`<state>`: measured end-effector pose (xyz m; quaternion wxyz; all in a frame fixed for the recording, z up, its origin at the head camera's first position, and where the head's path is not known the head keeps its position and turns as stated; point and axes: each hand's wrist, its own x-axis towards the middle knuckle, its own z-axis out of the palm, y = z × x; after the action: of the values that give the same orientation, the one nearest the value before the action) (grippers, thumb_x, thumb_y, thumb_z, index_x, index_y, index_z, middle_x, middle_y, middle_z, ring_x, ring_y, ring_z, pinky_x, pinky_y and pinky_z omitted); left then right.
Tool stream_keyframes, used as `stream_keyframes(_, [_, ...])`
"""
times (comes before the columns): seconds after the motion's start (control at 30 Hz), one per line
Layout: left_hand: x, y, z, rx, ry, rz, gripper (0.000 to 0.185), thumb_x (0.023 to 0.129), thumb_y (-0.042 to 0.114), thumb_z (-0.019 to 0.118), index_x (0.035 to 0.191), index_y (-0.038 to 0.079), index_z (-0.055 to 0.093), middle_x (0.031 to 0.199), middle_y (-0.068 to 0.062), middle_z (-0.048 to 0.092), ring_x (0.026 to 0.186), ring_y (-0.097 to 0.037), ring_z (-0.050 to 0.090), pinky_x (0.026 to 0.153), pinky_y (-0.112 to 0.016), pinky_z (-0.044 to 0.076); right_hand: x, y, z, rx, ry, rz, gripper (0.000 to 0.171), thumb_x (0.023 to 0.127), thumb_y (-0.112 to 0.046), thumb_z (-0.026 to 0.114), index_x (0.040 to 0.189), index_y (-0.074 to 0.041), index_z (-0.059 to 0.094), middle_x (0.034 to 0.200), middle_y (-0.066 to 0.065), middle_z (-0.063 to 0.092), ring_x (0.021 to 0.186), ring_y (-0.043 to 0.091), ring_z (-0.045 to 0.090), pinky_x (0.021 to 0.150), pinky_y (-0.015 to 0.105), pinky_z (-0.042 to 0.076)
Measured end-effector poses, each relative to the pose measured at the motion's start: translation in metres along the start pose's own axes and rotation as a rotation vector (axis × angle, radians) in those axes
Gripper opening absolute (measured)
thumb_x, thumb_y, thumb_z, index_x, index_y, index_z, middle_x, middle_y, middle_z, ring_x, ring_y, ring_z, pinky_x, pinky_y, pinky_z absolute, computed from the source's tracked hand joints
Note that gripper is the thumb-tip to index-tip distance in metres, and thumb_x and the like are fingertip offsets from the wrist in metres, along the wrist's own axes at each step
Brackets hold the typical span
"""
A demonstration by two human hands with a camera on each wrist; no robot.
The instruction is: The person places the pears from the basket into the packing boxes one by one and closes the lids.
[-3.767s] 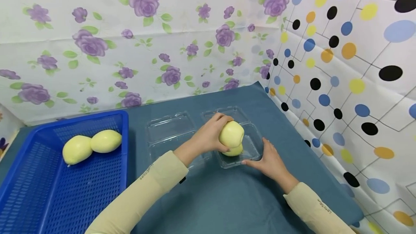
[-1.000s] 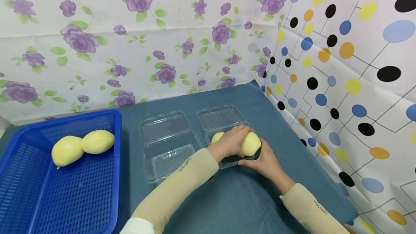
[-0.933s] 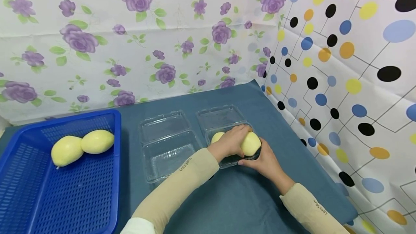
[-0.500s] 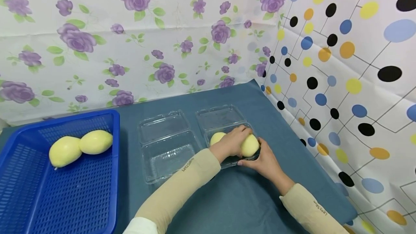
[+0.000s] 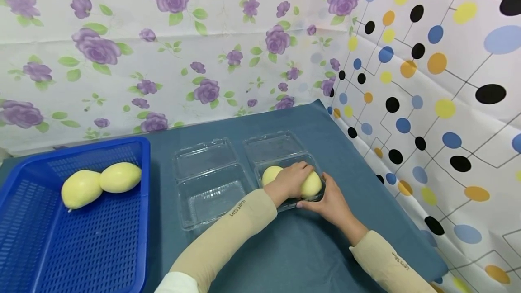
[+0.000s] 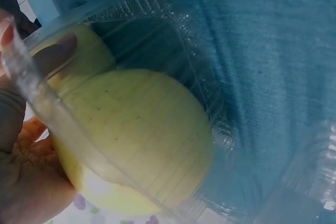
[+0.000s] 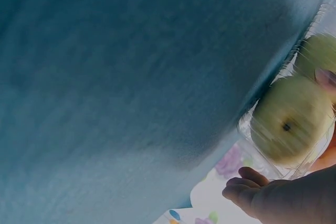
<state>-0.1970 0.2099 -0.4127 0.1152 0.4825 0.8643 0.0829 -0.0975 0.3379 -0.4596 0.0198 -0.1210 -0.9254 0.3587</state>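
Apple [image 5: 312, 186] is held inside the right clear clamshell [image 5: 274, 147] by the left hand [image 5: 290, 180], its grip curled over the fruit from the left. A second apple [image 5: 270, 174] is seen left of that hand; the near right corner is flanked by the right hand [image 5: 334, 202], loosely spread.

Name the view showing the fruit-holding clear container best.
The head view: both opened halves of the clear container show, though the left hand covers some. Left wrist: part, close up. Right wrist: only part, at the right edge.
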Motion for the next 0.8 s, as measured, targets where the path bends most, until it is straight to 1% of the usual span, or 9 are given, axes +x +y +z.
stream_keyframes(0.23, [-0.008,-0.006,-0.007,0.012,-0.009,0.023,0.084,0.073,0.026,0.083,0.143,0.012,0.039,0.144,-0.005,0.043,0.135,-0.020,0.038,0.108,-0.031,0.037,0.001,-0.002,0.002,-0.010,0.009,-0.027,0.115,0.071,-0.049,0.080,0.147,0.008,0.015,0.147,0.032,0.025,0.131,0.049,0.033,0.100,0.060,0.037])
stream_keyframes(0.3, [-0.011,-0.008,-0.011,-0.008,-0.012,0.023,0.085,0.074,0.027,0.083,0.144,0.010,0.037,0.145,-0.006,0.042,0.136,-0.021,0.037,0.108,-0.032,0.037,0.000,-0.002,0.001,-0.026,0.011,-0.030,0.115,0.071,-0.048,0.080,0.147,0.009,0.014,0.148,0.033,0.023,0.132,0.050,0.030,0.101,0.062,0.035])
stream_keyframes(0.43, [-0.017,-0.013,-0.017,-0.080,0.011,-0.005,0.086,0.075,0.027,0.082,0.144,0.007,0.035,0.147,-0.008,0.039,0.136,-0.022,0.037,0.108,-0.034,0.037,-0.003,-0.001,-0.001,-0.086,0.009,-0.024,0.117,0.071,-0.049,0.080,0.147,0.011,0.013,0.149,0.035,0.018,0.135,0.055,0.019,0.102,0.069,0.026])
stream_keyframes(0.53, [-0.022,-0.018,-0.022,-0.152,0.041,-0.056,0.085,0.078,0.029,0.079,0.146,0.006,0.033,0.149,-0.010,0.035,0.138,-0.025,0.034,0.109,-0.036,0.036,-0.005,-0.004,-0.006,-0.130,0.001,-0.018,0.120,0.070,-0.052,0.079,0.146,0.012,0.012,0.150,0.037,0.015,0.136,0.057,0.013,0.103,0.072,0.019])
stream_keyframes(0.6, [-0.026,-0.022,-0.025,-0.221,0.069,-0.105,0.083,0.081,0.029,0.076,0.147,0.006,0.031,0.152,-0.011,0.032,0.141,-0.027,0.030,0.110,-0.039,0.035,-0.004,-0.008,-0.010,-0.151,-0.006,-0.015,0.120,0.072,-0.053,0.077,0.146,0.013,0.011,0.149,0.038,0.015,0.135,0.058,0.013,0.103,0.072,0.020])
stream_keyframes(0.7, [-0.032,-0.029,-0.030,-0.335,0.145,-0.195,0.078,0.086,0.028,0.071,0.147,0.004,0.029,0.154,-0.013,0.027,0.142,-0.029,0.025,0.111,-0.042,0.034,0.001,-0.016,-0.018,-0.152,-0.012,-0.013,0.115,0.077,-0.054,0.072,0.147,0.012,0.010,0.149,0.038,0.015,0.135,0.057,0.013,0.102,0.071,0.022])
stream_keyframes(0.8, [-0.039,-0.036,-0.034,-0.449,0.239,-0.290,0.074,0.089,0.028,0.067,0.147,0.002,0.028,0.154,-0.016,0.023,0.142,-0.031,0.024,0.111,-0.045,0.033,0.007,-0.024,-0.026,-0.123,0.004,-0.031,0.107,0.082,-0.054,0.067,0.149,0.007,0.010,0.151,0.035,0.013,0.137,0.054,0.015,0.102,0.070,0.025])
